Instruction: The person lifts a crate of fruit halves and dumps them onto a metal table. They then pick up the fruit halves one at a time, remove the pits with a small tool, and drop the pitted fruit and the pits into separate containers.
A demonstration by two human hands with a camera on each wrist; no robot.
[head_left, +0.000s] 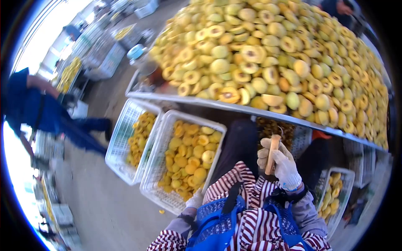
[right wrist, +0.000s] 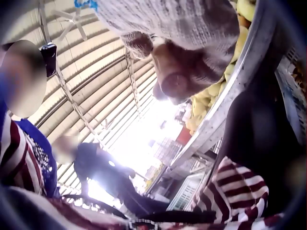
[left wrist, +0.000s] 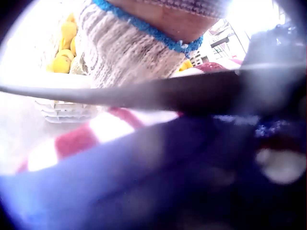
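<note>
My right hand (head_left: 288, 169), in a white knit glove, grips a tool with a pale wooden handle (head_left: 271, 155) in front of my lap. Seen from the right wrist, the gloved fingers curl round that handle, and its round butt end (right wrist: 175, 85) faces the camera. My left hand (head_left: 195, 200), also gloved, is at the near rim of a white plastic crate (head_left: 153, 184) of yellow peach halves (head_left: 190, 154). In the left wrist view the glove's blue-edged cuff (left wrist: 129, 48) shows beside the crate, but the fingers are hidden, so I cannot tell whether they grip it.
A metal-edged table (head_left: 201, 103) ahead bears a big heap of cut peaches (head_left: 268, 54). A jar with a blue lid (head_left: 136, 52) stands at its left corner. Another white crate (head_left: 121, 163) is further left; one more (head_left: 345, 188) sits right. A person in dark blue (head_left: 37, 108) is at left.
</note>
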